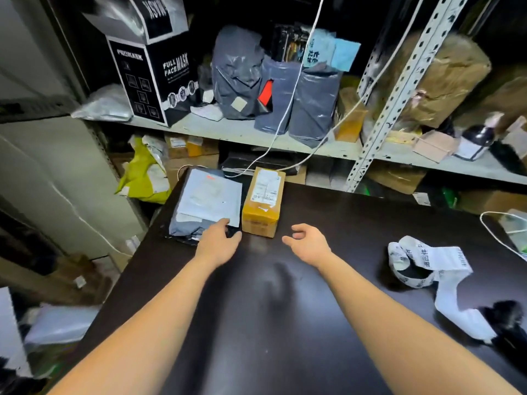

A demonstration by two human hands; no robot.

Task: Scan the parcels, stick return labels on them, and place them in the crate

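Grey flat plastic mailer (205,201) under left hand (221,238), fingers relaxed, touching its near edge. Right hand (306,240) loosely curled, empty, just beside small tan taped cardboard box (263,206). Judged: picking parcel for scanning; next needs firm grasp. Crate unseen.

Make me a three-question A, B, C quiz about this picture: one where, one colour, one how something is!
1. Where is the curly strip of white paper labels? A on the dark glossy table; B on a shelf; C on the floor.
2. What colour is the tall cardboard box marked FULL FACE MASK? A red; B black; C green.
3. The small yellow-taped cardboard box is: A open; B shut; C crushed flat.
Answers: A, it lies on the table's right side; B, black with white lettering; B, its top is closed flat.
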